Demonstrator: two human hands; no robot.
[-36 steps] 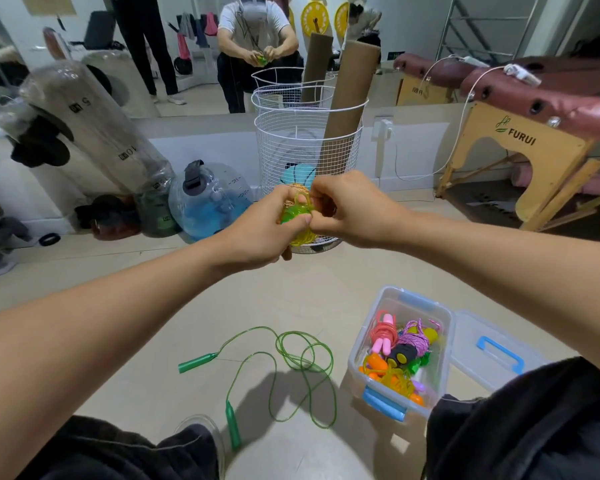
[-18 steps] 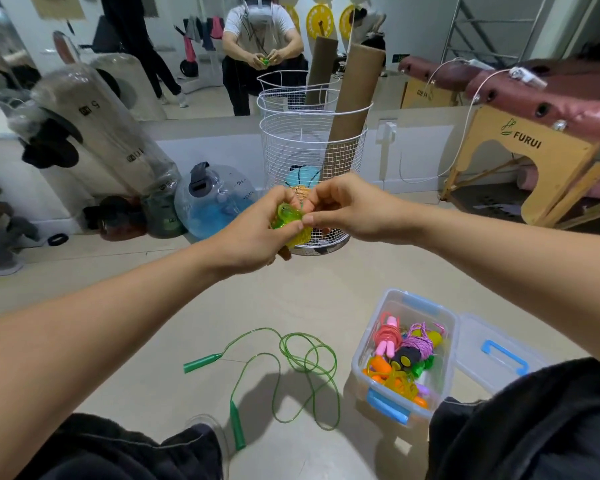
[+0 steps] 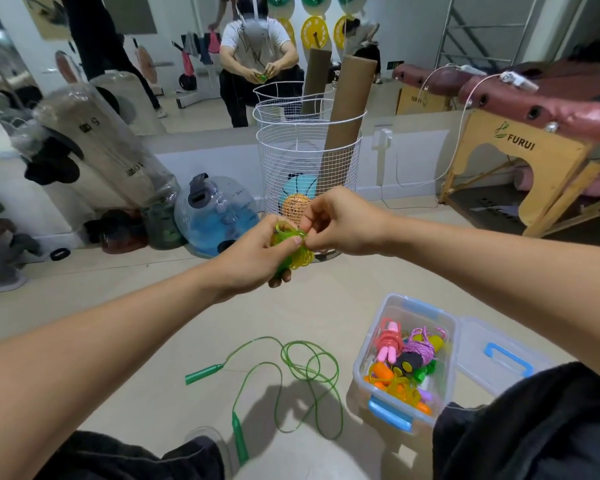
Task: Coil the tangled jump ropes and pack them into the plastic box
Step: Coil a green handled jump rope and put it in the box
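A small yellow-green coiled jump rope is held up at chest height in front of me. My left hand grips the bundle from below, its thumb pressed on top. My right hand pinches a strand at the coil's upper right. On the floor below lies a loose green jump rope with green handles, tangled in several loops. To its right stands the clear plastic box with blue latches, holding several coiled ropes in pink, purple, orange and yellow.
The box's clear lid with a blue handle lies just right of it. A white wire basket with cardboard tubes stands ahead, a blue water jug to its left, a wooden massage table to the right. A mirror covers the wall.
Both hands stay together on the yellow-green coil. My right hand's fingers have shifted on the strand at the top of the bundle, and more of the coil shows below my left thumb.
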